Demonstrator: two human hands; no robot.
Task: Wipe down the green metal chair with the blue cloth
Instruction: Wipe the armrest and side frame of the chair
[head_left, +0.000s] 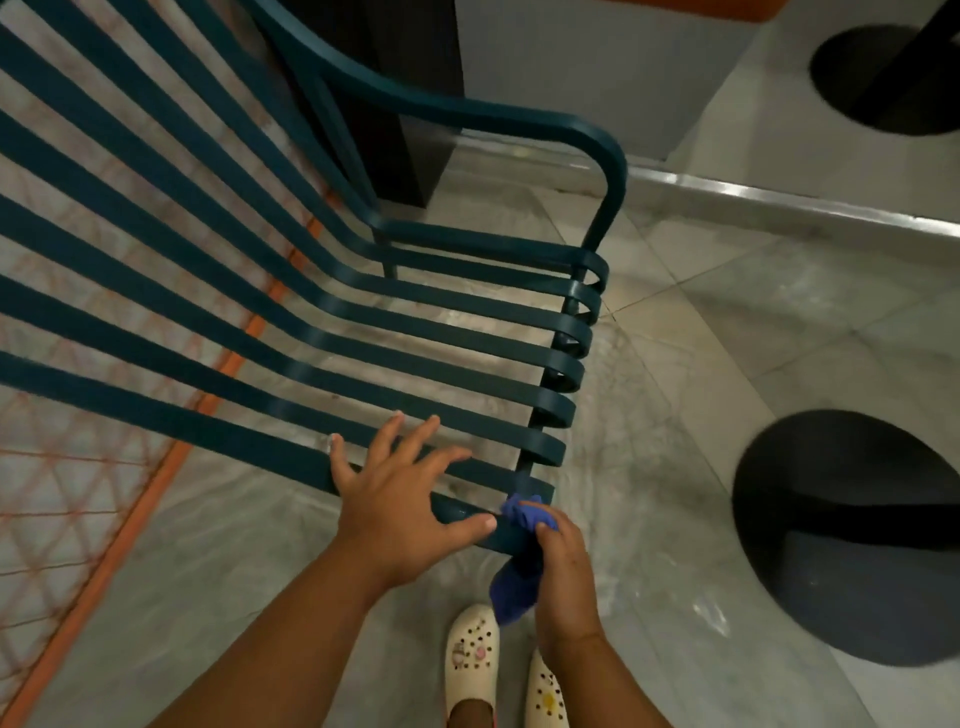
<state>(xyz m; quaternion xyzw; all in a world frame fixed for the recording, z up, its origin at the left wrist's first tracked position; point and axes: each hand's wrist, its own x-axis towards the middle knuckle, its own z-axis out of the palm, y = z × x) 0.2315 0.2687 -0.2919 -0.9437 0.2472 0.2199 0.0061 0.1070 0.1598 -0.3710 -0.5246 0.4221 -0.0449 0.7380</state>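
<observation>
dim, soft blur (edges warped)

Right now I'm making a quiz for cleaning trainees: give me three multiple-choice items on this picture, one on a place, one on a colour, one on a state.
1. Where is the cloth pressed?
A. On the armrest
B. On the nearest slat, by its curled front end
C. On the floor

2. What colour is the cloth?
A. Blue
B. Orange
C. White

3. How is the left hand?
A. Clenched in a fist
B. Holding the cloth
C. Fingers spread, resting on the chair slats

Answers: 1 B, the right hand holds it against that slat. 2 A, it shows blue beside the dark green metal. 3 C, the fingers lie straight across the slats.
</observation>
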